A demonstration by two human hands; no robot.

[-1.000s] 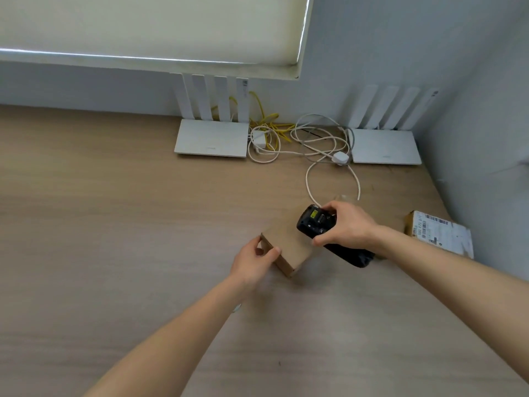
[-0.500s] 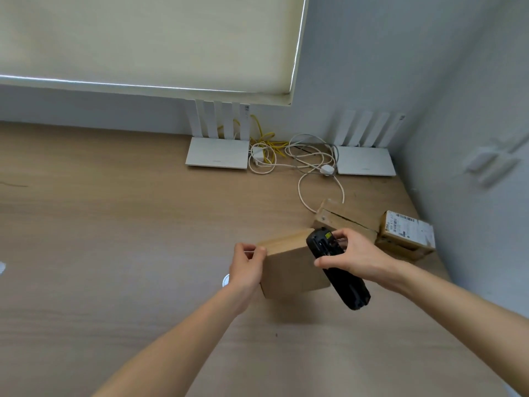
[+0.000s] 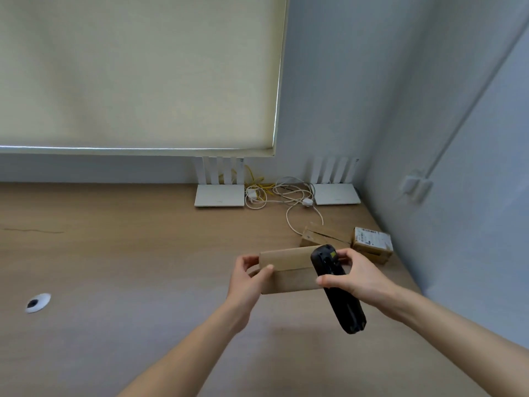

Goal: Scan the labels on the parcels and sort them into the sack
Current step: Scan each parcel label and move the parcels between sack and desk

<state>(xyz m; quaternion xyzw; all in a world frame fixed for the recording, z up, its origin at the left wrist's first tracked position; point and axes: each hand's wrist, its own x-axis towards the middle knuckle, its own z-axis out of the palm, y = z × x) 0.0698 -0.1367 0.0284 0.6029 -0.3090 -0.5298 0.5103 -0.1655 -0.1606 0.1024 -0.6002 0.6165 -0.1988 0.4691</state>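
Two hands up over the desk: the left hand (image 3: 248,277) pinches the near-left end of a brown cardboard parcel (image 3: 287,272), thumb on its front face, and the right hand (image 3: 353,277) grips a black handheld scanner (image 3: 333,285) laid across the parcel's right end, fingers curled round it. Just beyond the right hand sit two more parcels, a plain taped box (image 3: 325,236) and, touching it on the right, a labelled box (image 3: 372,244) tucked near the side wall. Further back, a tangle of white and yellow cables (image 3: 282,193) lies between two white routers (image 3: 219,195) against the back wall. Far left of the left hand, a small white-and-black object (image 3: 37,302), blurred. Wood-grain desktop (image 3: 128,253), pale blind (image 3: 137,73) above, grey walls.
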